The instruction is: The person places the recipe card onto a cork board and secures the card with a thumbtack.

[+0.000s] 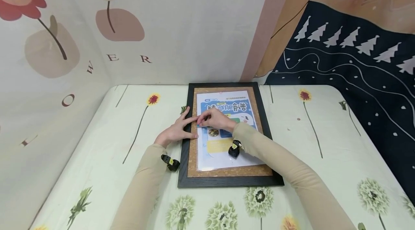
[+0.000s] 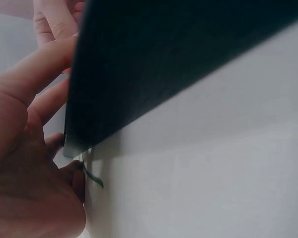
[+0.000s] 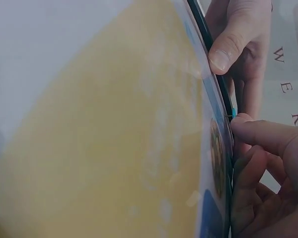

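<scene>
Fingers [image 3: 268, 135] of the right hand [image 1: 216, 119] are closed down to a tight pinch, thumb and fingertips meeting on the blue head of a small pin [image 3: 234, 113], which stands at the left edge of the printed sheet [image 1: 207, 159]; how deep its point goes I cannot tell. So slight a pin should weigh next to nothing, yet be hard and sharp, so the head is the place to take hold, with the push kept straight along the shank lest it bend or skid. Just beside it the left hand [image 1: 176, 130] spreads its fingers wide and nearly straight across the frame's left side, gripping nothing, thumb and one fingertip reaching the cork. Under the pin, the sheet looks thin and glossy, probably light, bendy and a little slippery; flat fingers near its edge would steady it better than a pinch, which might crease it. Next comes the cork board [image 1: 240, 172], likely firm but yielding to a point, and around it the black frame [image 1: 230, 182], seemingly stiff and the heaviest piece, best braced or lifted by its side rails. All of it lies on the flower-printed bench [image 1: 97, 172], toward the far edge by the hanging cloth [image 1: 194, 43].
</scene>
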Demonstrator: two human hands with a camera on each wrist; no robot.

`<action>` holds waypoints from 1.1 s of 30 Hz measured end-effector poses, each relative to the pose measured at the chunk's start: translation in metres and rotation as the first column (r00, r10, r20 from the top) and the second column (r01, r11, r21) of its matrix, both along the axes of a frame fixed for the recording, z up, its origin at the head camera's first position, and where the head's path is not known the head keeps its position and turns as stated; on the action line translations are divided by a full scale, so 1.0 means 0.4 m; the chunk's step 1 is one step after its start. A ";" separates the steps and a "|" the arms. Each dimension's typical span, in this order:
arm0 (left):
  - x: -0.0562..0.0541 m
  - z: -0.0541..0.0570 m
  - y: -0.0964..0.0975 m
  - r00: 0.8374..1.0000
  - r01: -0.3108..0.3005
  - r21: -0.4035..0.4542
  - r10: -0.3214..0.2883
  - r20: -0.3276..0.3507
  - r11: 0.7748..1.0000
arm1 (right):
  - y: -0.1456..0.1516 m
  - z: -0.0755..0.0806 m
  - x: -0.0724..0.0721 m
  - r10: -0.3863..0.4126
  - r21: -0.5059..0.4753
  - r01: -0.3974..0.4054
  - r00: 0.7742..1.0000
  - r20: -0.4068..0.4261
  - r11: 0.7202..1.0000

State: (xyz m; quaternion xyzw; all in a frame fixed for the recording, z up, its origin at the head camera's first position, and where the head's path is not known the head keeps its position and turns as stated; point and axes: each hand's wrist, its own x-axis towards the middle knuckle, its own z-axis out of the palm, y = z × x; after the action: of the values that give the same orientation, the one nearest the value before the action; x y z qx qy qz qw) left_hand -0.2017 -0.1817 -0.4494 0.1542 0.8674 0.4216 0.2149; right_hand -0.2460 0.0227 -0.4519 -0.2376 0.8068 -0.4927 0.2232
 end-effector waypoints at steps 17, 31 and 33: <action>-0.001 -0.002 -0.001 1.000 0.002 -0.001 -0.002 0.003 1.000 | -0.006 0.009 0.005 0.006 0.030 -0.005 1.000 -0.028 1.000; -0.002 -0.006 -0.003 1.000 -0.004 -0.006 0.004 0.001 1.000 | -0.012 0.016 0.007 -0.013 0.116 0.017 0.999 -0.033 0.993; -0.002 -0.004 0.000 1.000 -0.002 -0.005 0.002 0.002 1.000 | -0.011 0.016 0.007 -0.018 0.114 0.022 0.999 -0.033 0.993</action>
State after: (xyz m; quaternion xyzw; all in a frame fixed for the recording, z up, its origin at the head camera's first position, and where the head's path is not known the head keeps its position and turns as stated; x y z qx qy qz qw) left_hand -0.2026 -0.1817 -0.4510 0.1524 0.8683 0.4199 0.2156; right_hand -0.2432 0.0184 -0.4454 -0.2242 0.8396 -0.4438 0.2187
